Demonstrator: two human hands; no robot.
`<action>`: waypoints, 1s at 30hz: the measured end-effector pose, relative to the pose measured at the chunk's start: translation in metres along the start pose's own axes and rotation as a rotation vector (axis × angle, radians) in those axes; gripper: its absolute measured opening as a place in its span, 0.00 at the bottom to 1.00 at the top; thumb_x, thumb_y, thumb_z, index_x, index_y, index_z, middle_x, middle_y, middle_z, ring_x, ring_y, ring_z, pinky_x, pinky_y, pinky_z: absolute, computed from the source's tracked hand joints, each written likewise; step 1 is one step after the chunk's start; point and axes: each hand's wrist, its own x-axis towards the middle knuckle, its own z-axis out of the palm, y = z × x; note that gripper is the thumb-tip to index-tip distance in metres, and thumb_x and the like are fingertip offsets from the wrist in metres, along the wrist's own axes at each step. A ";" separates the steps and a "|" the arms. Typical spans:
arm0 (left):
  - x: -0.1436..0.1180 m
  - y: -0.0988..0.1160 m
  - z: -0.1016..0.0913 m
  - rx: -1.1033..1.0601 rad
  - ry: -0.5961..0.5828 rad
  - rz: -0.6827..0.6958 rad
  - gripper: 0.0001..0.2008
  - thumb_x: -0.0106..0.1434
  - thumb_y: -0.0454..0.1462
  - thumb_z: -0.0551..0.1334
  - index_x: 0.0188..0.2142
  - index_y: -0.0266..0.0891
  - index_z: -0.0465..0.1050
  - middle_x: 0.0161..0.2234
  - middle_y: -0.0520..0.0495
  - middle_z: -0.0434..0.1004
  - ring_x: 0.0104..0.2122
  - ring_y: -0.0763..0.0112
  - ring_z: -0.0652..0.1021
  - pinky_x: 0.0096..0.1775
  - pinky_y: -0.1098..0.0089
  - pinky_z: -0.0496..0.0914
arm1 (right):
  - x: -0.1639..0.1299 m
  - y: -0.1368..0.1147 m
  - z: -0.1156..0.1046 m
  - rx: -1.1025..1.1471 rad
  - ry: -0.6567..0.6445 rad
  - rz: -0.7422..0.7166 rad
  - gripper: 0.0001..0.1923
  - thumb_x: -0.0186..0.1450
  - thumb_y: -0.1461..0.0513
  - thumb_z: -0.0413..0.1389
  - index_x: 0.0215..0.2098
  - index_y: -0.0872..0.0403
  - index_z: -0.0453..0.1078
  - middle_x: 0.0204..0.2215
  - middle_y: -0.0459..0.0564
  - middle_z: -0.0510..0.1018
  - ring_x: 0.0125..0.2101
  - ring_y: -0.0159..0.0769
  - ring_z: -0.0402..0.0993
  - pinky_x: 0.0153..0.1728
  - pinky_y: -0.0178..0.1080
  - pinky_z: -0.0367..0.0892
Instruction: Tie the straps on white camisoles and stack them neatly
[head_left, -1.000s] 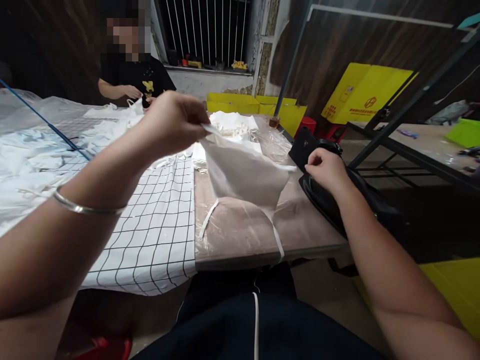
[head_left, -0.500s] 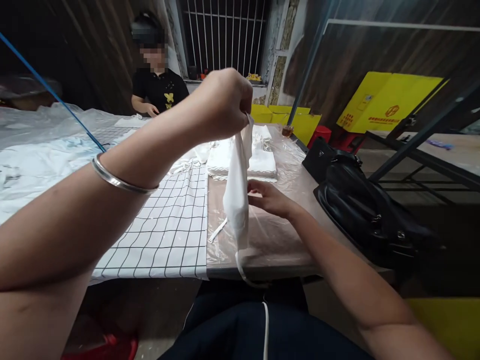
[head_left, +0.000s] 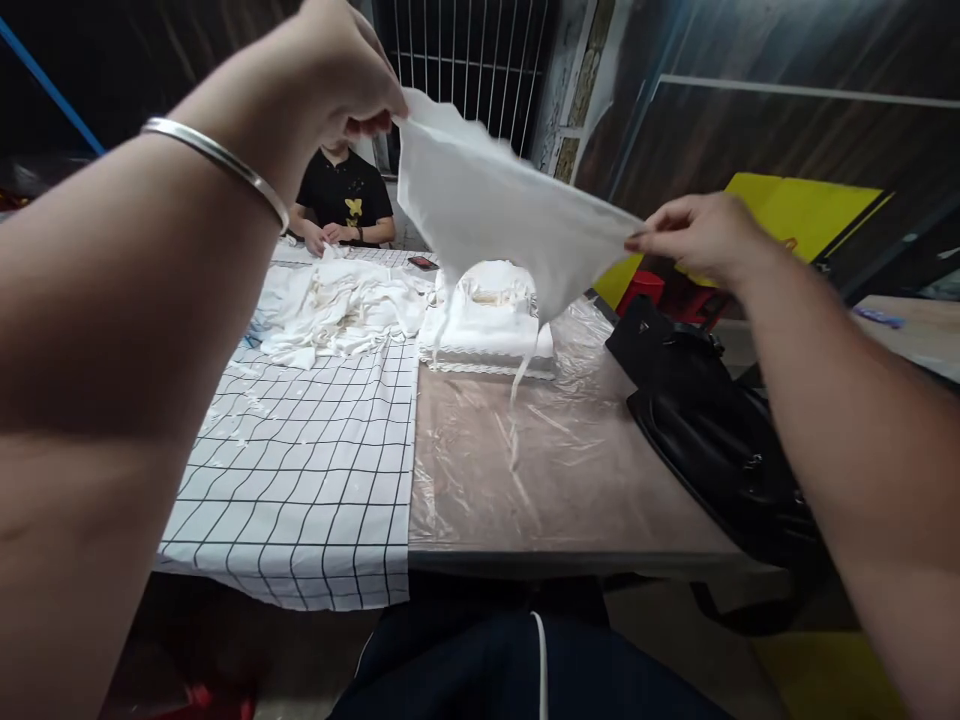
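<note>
I hold a white cloth piece point(head_left: 495, 215) stretched in the air above the table. My left hand point(head_left: 341, 75) pinches its upper left corner, raised high. My right hand point(head_left: 701, 235) pinches its right corner, lower and farther right. A thin white strap dangles from the cloth's lower edge toward the table. Below it, a neat stack of folded white cloth pieces point(head_left: 487, 320) lies on the plastic-covered table point(head_left: 540, 480).
A loose heap of white cloth point(head_left: 337, 305) lies on a black-and-white checked cloth point(head_left: 300, 470) at the left. A black bag point(head_left: 712, 430) rests on the table's right edge. Another person in a black shirt point(head_left: 345, 195) works at the far end. Yellow boards point(head_left: 795, 215) stand behind.
Both hands rose. My right hand left the black bag, reached under the hanging cloth and took its corner; the cloth is spread out between the two hands.
</note>
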 end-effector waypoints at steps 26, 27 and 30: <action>-0.309 -0.154 0.129 0.374 -0.576 -0.064 0.10 0.64 0.34 0.54 0.44 0.41 0.69 0.37 0.47 0.79 0.36 0.62 0.78 0.34 0.69 0.64 | -0.292 0.097 0.089 -0.140 -0.047 0.292 0.13 0.60 0.53 0.55 0.24 0.52 0.69 0.25 0.50 0.74 0.27 0.38 0.68 0.33 0.41 0.64; -0.310 -0.156 0.129 0.372 -0.567 -0.058 0.10 0.64 0.34 0.54 0.43 0.41 0.69 0.37 0.47 0.79 0.35 0.63 0.78 0.34 0.69 0.64 | -0.294 0.099 0.087 -0.125 -0.021 0.308 0.13 0.59 0.52 0.55 0.24 0.52 0.69 0.25 0.50 0.74 0.26 0.38 0.68 0.32 0.40 0.64; -0.314 -0.159 0.130 0.381 -0.560 -0.038 0.09 0.63 0.34 0.55 0.42 0.42 0.70 0.34 0.48 0.79 0.34 0.62 0.78 0.33 0.69 0.65 | -0.296 0.100 0.088 -0.142 -0.032 0.352 0.13 0.56 0.51 0.58 0.25 0.52 0.69 0.24 0.48 0.73 0.26 0.37 0.68 0.31 0.39 0.64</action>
